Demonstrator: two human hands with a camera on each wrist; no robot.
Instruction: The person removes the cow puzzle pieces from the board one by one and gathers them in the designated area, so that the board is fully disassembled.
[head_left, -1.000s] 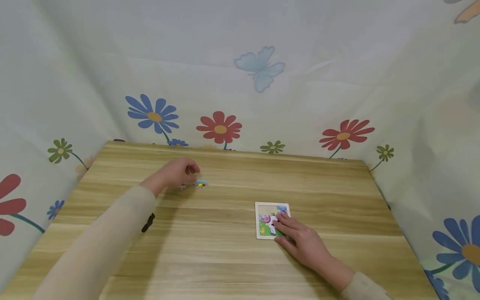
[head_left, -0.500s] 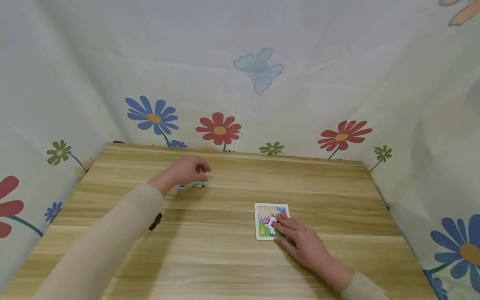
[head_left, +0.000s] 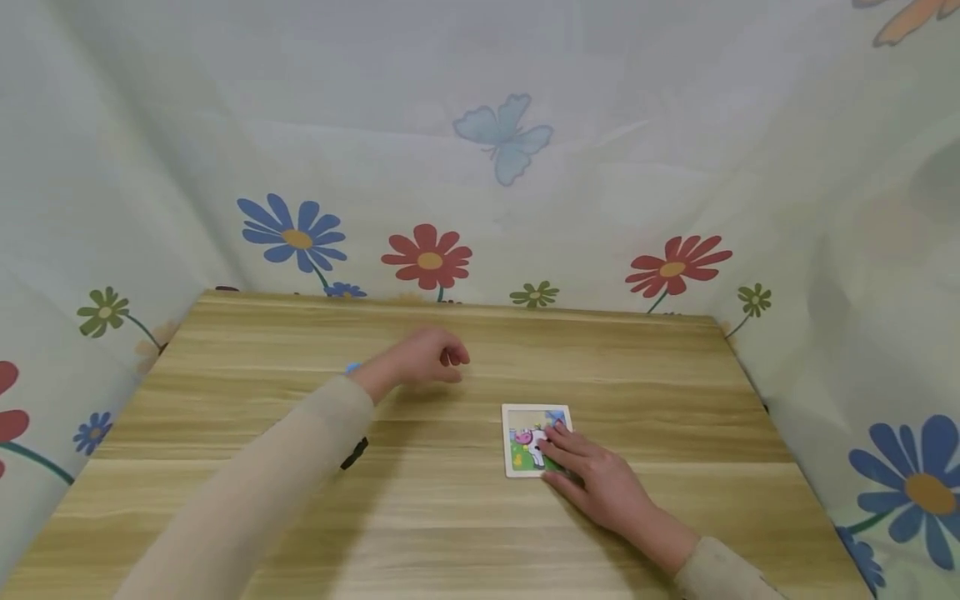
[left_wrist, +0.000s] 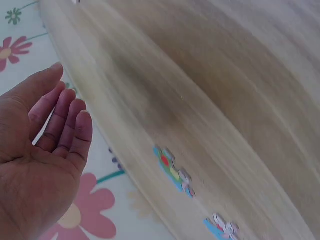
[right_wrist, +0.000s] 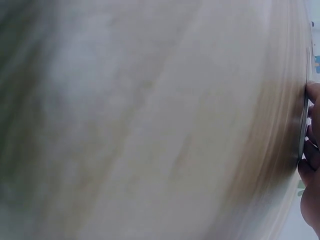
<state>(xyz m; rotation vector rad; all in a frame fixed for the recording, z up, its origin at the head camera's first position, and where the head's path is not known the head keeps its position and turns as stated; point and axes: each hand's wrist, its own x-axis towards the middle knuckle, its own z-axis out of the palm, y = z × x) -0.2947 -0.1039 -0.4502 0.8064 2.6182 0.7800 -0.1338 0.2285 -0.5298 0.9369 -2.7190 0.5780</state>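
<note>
My left hand (head_left: 422, 358) hovers over the left-centre of the table, its fingers loosely curved. In the left wrist view the palm faces the camera and the hand holds nothing. Two loose puzzle pieces lie on the wood there: a green, red and blue one (left_wrist: 171, 169) and a blue and white one (left_wrist: 222, 227). The left forearm mostly hides them in the head view. My right hand (head_left: 600, 482) rests with extended fingers on the right part of a small white-framed cow puzzle (head_left: 506, 450), covering some of its picture. A bare beige patch shows along the puzzle's top.
The wood-grain table (head_left: 442, 533) ends at a back edge against a flower-printed cloth (head_left: 615, 192), which also hangs at both sides. A dark strap end (head_left: 355, 452) hangs beneath the left sleeve.
My left hand has moved right, away from the loose pieces, and its forearm now covers most of them in the head view. The right hand and puzzle stay in place.
</note>
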